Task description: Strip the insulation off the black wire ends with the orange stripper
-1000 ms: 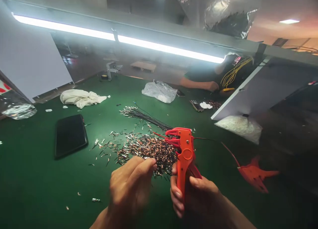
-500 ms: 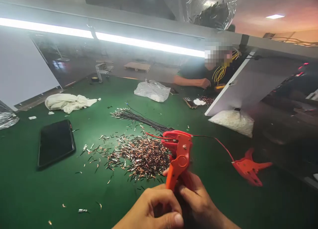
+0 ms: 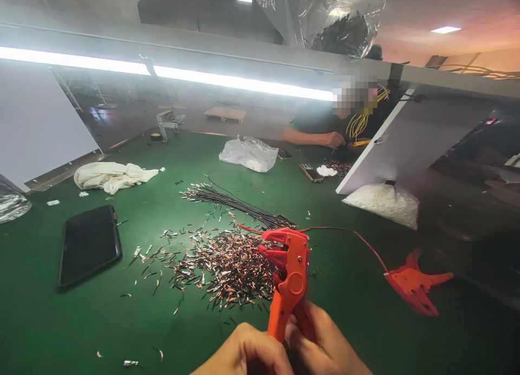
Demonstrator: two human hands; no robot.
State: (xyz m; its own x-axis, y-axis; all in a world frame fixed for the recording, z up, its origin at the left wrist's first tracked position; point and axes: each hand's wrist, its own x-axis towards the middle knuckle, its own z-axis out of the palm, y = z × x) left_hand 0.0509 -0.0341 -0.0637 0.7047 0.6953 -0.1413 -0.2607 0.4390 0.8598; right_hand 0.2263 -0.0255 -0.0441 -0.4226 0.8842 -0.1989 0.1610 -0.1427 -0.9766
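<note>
Orange-red wire strippers (image 3: 290, 283) stand upright in front of me, jaws up and facing left. My right hand (image 3: 325, 342) is closed round their handles, its thumb against the inner side. Curled fingers of my left hand (image 3: 247, 350) press on the lower end of the left handle; its fingertips are cut off by the frame. Behind the jaws runs a thin red and black wire (image 3: 341, 228), leading right to a second pair of orange wire strippers (image 3: 416, 283). Left of the jaws lies a heap of short wire offcuts (image 3: 227, 266). A bundle of black wires (image 3: 239, 201) rests behind it.
A black phone (image 3: 89, 245) lies at left, a cream cloth (image 3: 114, 177) beyond it. A clear plastic bag (image 3: 249, 154) is at the back. At right, a filled white bag (image 3: 382, 201) sits below a slanted panel (image 3: 382, 131). Across the table a co-worker's hand (image 3: 335, 140) is near yellow wires (image 3: 357, 123).
The wire strippers and both my hands sit slightly lower and further left in view. The whole scene has shifted slightly downward. My grip looks the same.
</note>
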